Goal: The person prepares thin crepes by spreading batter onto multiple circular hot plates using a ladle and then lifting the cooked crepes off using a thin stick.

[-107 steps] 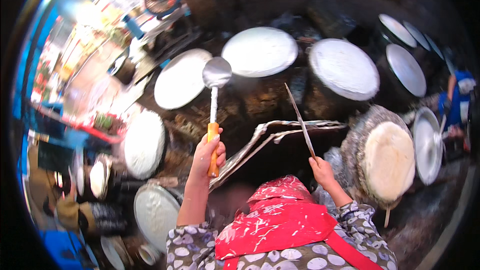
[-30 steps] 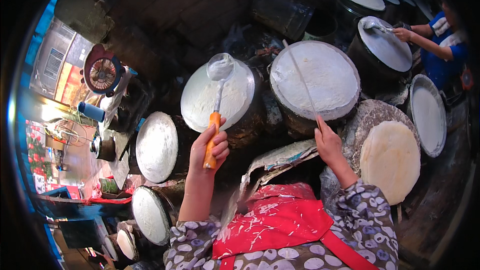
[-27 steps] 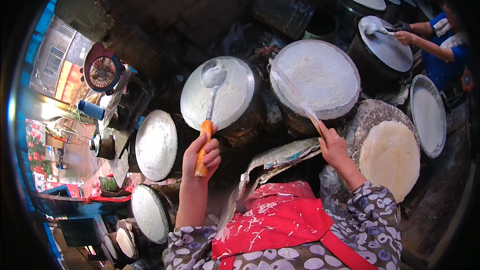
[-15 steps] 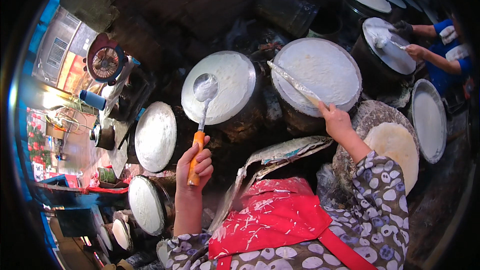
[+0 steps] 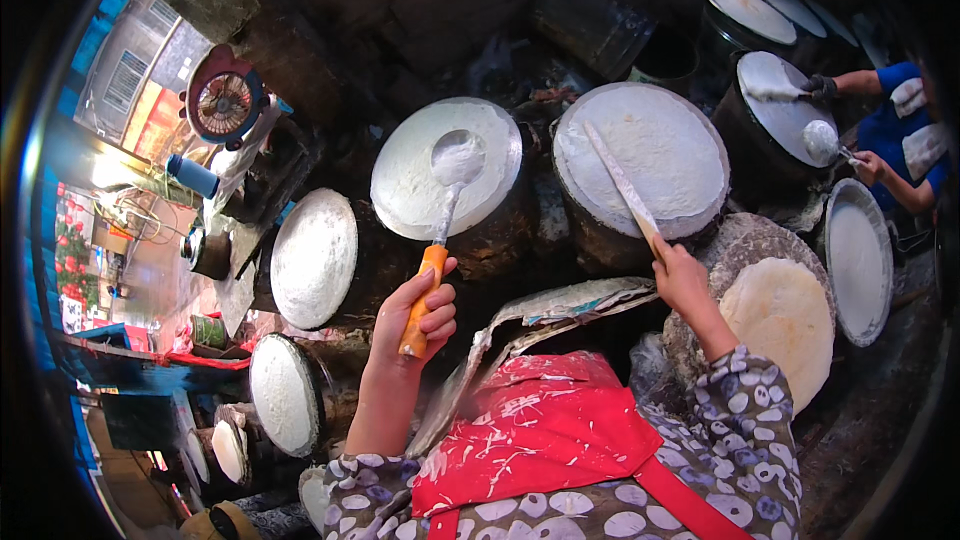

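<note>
My left hand (image 5: pixel 418 316) is closed around the orange handle of a ladle (image 5: pixel 445 202). White batter sits in the ladle's bowl, which is over a round griddle (image 5: pixel 412 130) coated in white. My right hand (image 5: pixel 684 285) grips the near end of a long, flat spatula (image 5: pixel 622 176) smeared with white. The spatula's blade lies across a second round griddle (image 5: pixel 690 130), whose surface carries a spread white layer. Whether the blade touches that layer I cannot tell.
A pale flatbread stack (image 5: pixel 780 320) lies on a rough round mat at right. Beside it stands a white-coated round pan (image 5: pixel 858 260). A co-worker's hand (image 5: pixel 870 168) holds a ladle at the far right. More white-topped griddles (image 5: pixel 314 258) stand at left, near a fan (image 5: pixel 222 103).
The spatula has turned, its blade pointing farther forward over the right griddle. My left hand and the ladle have shifted slightly right. The co-worker's ladle has moved nearer to them.
</note>
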Motion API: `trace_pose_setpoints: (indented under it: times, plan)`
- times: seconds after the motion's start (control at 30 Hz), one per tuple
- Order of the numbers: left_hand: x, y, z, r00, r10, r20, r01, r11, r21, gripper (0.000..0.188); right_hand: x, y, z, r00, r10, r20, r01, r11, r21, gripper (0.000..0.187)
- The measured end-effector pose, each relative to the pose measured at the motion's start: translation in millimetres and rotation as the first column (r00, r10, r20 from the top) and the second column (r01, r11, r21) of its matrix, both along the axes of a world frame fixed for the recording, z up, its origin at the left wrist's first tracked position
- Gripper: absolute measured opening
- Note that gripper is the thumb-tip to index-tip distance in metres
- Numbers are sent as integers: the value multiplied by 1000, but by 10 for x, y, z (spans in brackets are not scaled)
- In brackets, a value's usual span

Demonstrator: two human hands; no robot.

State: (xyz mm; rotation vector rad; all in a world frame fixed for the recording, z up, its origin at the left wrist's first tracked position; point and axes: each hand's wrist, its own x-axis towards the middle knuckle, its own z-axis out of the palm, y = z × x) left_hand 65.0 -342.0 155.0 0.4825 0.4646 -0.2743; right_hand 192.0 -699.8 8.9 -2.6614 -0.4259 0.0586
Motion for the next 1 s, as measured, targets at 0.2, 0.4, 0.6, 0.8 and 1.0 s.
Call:
trace_pose_setpoints:
  times: [0.2,0.4,0.6,0.8,1.0]
  plan:
    - [163,-217,67,997,-77,6,77,997,5,29,-459,-171,-2,976,55,-211,37,911,412,44]
    - [234,-362,37,997,-76,-20,75,996,-39,30,85,-102,-142,995,-69,-79,99,862,497,41]
    - [-137,-374,1,999,30,-39,-33,996,-85,31,172,22,-142,960,7,-281,185,736,651,40]
    - [-787,-328,-62,973,205,-104,-216,971,-99,31,91,-17,-346,957,99,-274,84,807,584,39]
    - [-1648,-329,-156,904,419,-87,-427,899,-100,29,65,52,-568,913,124,-389,180,733,656,42]
